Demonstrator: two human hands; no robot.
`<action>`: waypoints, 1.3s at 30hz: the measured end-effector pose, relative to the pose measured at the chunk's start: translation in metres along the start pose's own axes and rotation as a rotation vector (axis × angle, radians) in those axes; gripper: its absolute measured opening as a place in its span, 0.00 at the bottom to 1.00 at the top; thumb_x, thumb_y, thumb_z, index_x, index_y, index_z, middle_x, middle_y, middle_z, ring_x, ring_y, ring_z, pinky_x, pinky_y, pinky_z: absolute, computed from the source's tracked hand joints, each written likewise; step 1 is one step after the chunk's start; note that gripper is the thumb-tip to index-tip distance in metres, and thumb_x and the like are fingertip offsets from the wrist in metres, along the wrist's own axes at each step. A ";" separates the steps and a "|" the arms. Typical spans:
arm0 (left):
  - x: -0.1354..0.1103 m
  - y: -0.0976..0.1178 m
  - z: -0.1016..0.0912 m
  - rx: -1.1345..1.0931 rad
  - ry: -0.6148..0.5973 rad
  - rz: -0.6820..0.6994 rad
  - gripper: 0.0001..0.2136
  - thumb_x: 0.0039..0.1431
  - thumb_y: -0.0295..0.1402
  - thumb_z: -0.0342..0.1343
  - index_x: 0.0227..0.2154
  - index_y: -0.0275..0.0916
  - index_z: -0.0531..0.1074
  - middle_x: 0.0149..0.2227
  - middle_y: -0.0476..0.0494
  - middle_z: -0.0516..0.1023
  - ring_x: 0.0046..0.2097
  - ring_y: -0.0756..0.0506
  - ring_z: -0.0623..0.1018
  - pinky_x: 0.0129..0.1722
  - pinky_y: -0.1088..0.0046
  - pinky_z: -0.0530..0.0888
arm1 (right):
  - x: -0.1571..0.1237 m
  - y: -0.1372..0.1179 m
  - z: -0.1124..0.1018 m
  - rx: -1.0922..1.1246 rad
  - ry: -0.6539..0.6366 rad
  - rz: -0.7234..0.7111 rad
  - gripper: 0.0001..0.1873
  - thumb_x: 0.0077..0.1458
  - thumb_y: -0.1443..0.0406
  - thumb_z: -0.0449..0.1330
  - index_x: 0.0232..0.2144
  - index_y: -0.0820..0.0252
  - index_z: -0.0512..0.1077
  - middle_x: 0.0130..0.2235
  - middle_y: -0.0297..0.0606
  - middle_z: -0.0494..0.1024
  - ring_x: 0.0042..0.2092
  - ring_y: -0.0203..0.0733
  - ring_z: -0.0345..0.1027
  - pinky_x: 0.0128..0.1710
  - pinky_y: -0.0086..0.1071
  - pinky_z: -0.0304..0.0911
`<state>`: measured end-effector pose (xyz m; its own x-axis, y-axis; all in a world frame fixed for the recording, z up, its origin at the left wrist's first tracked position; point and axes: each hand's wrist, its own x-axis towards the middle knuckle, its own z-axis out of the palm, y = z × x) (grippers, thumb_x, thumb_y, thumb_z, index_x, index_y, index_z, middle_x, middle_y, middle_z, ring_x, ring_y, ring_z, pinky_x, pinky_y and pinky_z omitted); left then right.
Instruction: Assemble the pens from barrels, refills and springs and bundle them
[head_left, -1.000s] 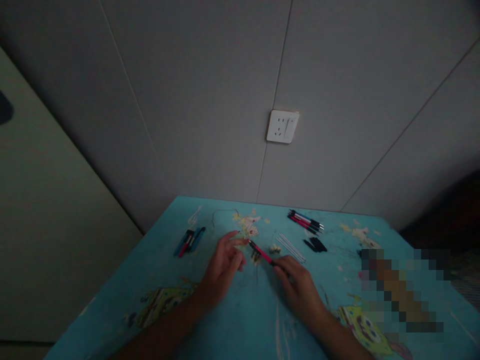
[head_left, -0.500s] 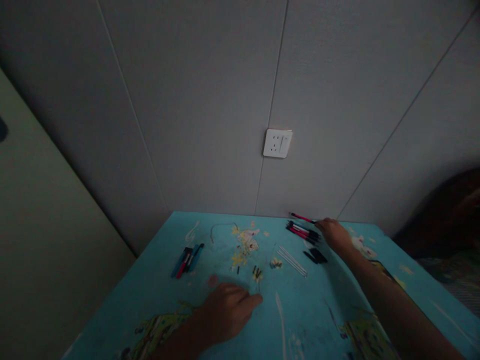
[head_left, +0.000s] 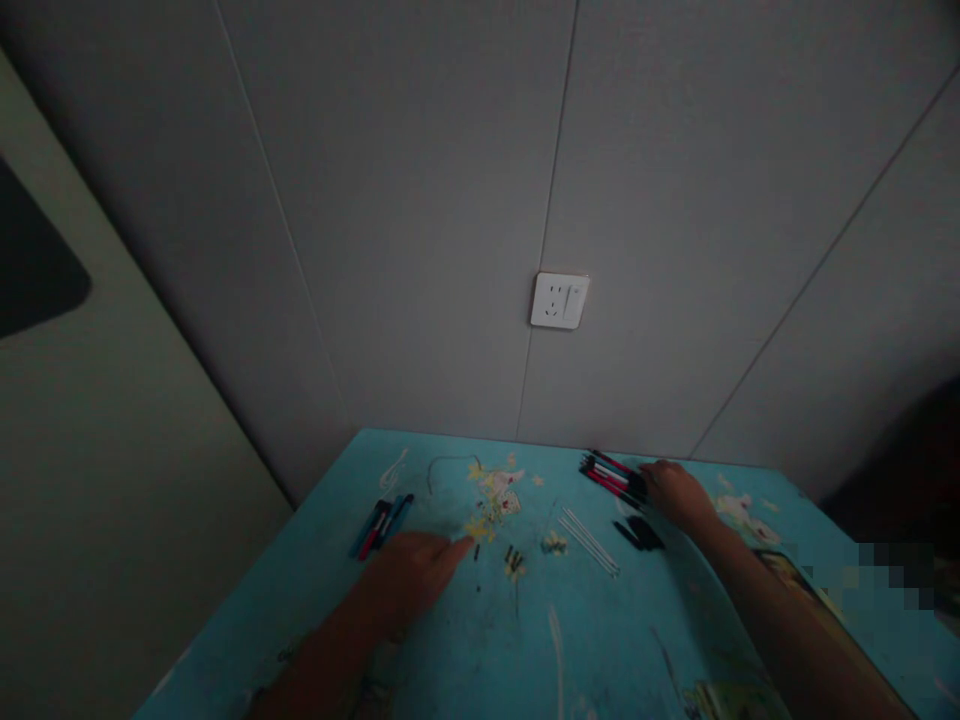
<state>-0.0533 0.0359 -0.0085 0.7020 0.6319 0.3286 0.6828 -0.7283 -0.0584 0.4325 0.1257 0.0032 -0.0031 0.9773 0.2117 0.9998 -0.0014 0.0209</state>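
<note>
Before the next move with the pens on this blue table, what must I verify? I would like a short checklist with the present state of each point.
1. Right hand at the red and black pens: ok, it touches their ends.
2. Right hand's grip on a pen: cannot tell, fingers hide it.
3. Left hand free: ok, flat on the table, holding nothing.
4. White refills clear of both hands: ok, untouched between them.
5. Light for the small parts: not ok, the picture is dim.

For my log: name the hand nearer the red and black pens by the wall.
Right. The right hand sits at the right end of the red and black pens, seemingly touching; the left hand lies on the table, well to their left.
</note>
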 end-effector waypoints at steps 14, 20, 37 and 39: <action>-0.108 0.030 -0.013 -0.260 -0.117 -0.655 0.16 0.69 0.39 0.42 0.41 0.45 0.76 0.36 0.46 0.82 0.37 0.43 0.81 0.41 0.68 0.72 | -0.143 -0.069 0.015 0.623 0.302 -0.365 0.14 0.50 0.75 0.47 0.28 0.57 0.70 0.30 0.39 0.75 0.34 0.42 0.70 0.36 0.34 0.65; -0.104 0.034 -0.010 -0.256 -0.137 -0.634 0.17 0.69 0.39 0.41 0.40 0.44 0.76 0.37 0.45 0.83 0.38 0.42 0.81 0.42 0.66 0.70 | -0.143 -0.101 0.014 0.676 0.244 -0.471 0.12 0.46 0.75 0.48 0.23 0.58 0.69 0.24 0.34 0.69 0.27 0.37 0.65 0.30 0.28 0.59; -0.096 0.041 -0.017 -0.179 -0.155 -0.659 0.17 0.69 0.39 0.41 0.38 0.43 0.75 0.35 0.45 0.82 0.38 0.42 0.80 0.42 0.67 0.68 | -0.139 -0.076 0.004 0.692 0.189 -0.275 0.13 0.46 0.73 0.47 0.23 0.57 0.70 0.25 0.34 0.74 0.28 0.40 0.70 0.32 0.30 0.62; -0.096 0.040 -0.018 -0.181 -0.158 -0.645 0.17 0.69 0.39 0.40 0.39 0.43 0.75 0.36 0.44 0.82 0.38 0.43 0.80 0.41 0.68 0.68 | -0.139 -0.077 0.005 0.698 0.171 -0.283 0.13 0.46 0.73 0.47 0.23 0.57 0.70 0.25 0.35 0.74 0.28 0.40 0.70 0.32 0.31 0.63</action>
<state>-0.0966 -0.0585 -0.0255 0.1970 0.9751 0.1020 0.9392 -0.2175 0.2657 0.3556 -0.0095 -0.0325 -0.2066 0.8744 0.4390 0.7417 0.4326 -0.5126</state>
